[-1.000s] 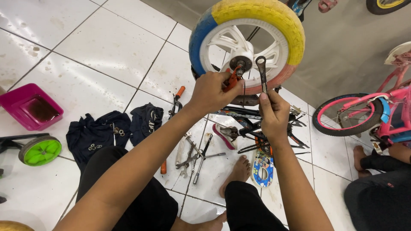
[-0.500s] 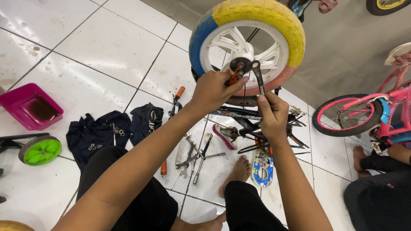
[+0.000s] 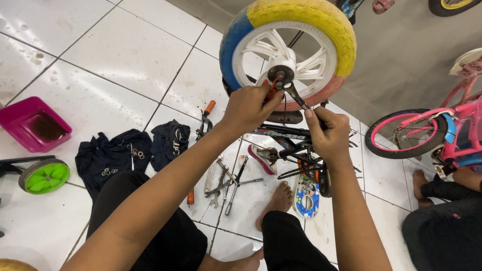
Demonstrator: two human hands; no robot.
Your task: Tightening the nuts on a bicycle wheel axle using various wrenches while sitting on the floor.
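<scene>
White plastic spokes, tyre in yellow, blue and faded pink: small bike wheel (image 3: 288, 47) sits at 12 o'clock, bike upside down on the tile floor (image 3: 125, 55)

Left hand (image 3: 248, 108) closed around an orange-handled tool (image 3: 271, 89), its tip right at the wheel hub (image 3: 279, 75). Can't tell what kind of tool, the fingers cover most of it

Right hand (image 3: 329, 133) at about 1 o'clock from the person's knees, fist closed on the shank of a steel spanner (image 3: 297, 97). Spanner head sits on the axle nut, handle running down toward 4 o'clock from the hub

Both hands near each other, not touching, just below the hub

Below the hands: black bike frame (image 3: 286, 135) with chain (image 3: 293, 170), blue chain guard (image 3: 306, 195) at 6 o'clock next to a bare foot (image 3: 276, 203)

Loose wrenches (image 3: 226, 183) piled on the tiles between the knees. Orange-grip pliers (image 3: 205, 118) at 9 o'clock of the frame. Dark cloth (image 3: 113, 155) with washers on it further left

Magenta tub (image 3: 35, 125) and green training wheel (image 3: 45, 176) at far 9 o'clock

Pink bike (image 3: 432, 130) at 3 o'clock, another person's feet (image 3: 419, 183) beside it
</scene>
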